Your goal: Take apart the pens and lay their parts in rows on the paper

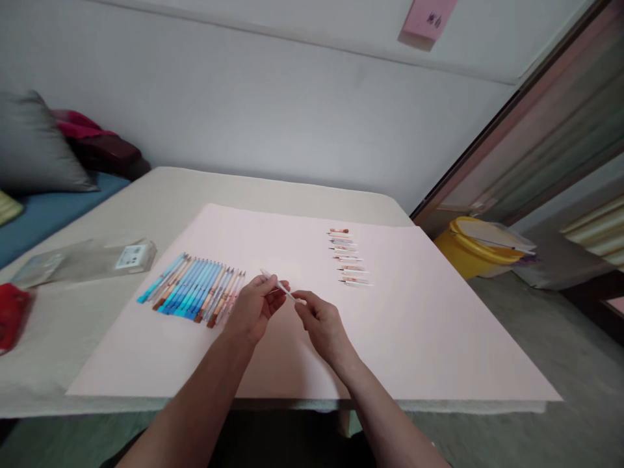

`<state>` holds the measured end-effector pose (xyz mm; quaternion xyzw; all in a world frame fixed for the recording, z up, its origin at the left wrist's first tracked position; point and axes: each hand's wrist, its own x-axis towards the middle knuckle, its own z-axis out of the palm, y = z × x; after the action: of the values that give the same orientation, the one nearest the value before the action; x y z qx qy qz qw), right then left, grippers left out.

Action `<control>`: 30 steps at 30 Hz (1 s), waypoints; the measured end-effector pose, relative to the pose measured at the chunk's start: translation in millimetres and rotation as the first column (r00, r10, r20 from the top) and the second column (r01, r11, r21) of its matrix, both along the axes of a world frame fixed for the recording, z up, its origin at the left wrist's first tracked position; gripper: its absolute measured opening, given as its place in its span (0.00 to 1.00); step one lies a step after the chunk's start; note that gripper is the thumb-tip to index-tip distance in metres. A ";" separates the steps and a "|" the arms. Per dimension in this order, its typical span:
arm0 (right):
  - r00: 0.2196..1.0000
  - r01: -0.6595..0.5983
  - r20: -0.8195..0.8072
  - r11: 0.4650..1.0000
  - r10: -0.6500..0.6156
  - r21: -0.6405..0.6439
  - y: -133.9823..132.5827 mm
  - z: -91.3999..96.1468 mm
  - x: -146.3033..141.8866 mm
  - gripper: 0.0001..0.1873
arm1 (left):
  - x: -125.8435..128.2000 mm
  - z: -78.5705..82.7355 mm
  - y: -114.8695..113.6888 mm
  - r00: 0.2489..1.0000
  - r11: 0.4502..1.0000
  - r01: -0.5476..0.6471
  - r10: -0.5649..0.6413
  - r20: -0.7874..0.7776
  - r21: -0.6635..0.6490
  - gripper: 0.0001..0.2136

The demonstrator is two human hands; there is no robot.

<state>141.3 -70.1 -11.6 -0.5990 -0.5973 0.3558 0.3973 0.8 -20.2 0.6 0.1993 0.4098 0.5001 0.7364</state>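
A slim whitish pen (283, 289) slants between my hands above the pink sheet. My left hand (254, 307) is closed around its upper part, with the tip sticking out past the thumb. At the lower end, the fingers of my right hand (322, 323) pinch the pen. Close beside my left hand lies a row of several pens (195, 286), blue, brown and pale, set side by side. Farther off to the right, several small slender pieces (351, 268), which look like pen parts, lie in a column of short groups.
The pink sheet (429, 338) covers much of the cloth-topped table (273, 185). A clear plastic package (131, 257) with a label and a red object (12, 315) lie at left. A yellow bucket (455, 250) stands on the floor at right. A wall (292, 110) rises behind.
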 end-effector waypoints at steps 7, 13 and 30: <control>0.948 0.037 0.312 0.994 -0.066 0.099 -1.7 -0.4 2.5 0.14 | 5.1 -6.1 -3.6 0.997 0.997 0.069 -0.068 0.036 -0.021 0.06; 0.782 -0.006 0.614 0.984 -0.106 0.177 -4.6 0.1 2.8 0.16 | 12.3 -14.6 -9.4 0.992 0.993 0.118 -0.118 0.039 -0.009 0.09; 0.947 0.116 0.288 0.988 -0.140 0.099 3.3 0.7 20.1 0.05 | -5.8 -11.9 11.0 0.977 0.980 -0.197 0.198 0.082 -0.012 0.06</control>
<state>161.4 -66.8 -10.9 -0.6661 -0.6236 0.2119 0.3501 -5.0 -9.2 -11.4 0.1354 0.3975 0.5779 0.6998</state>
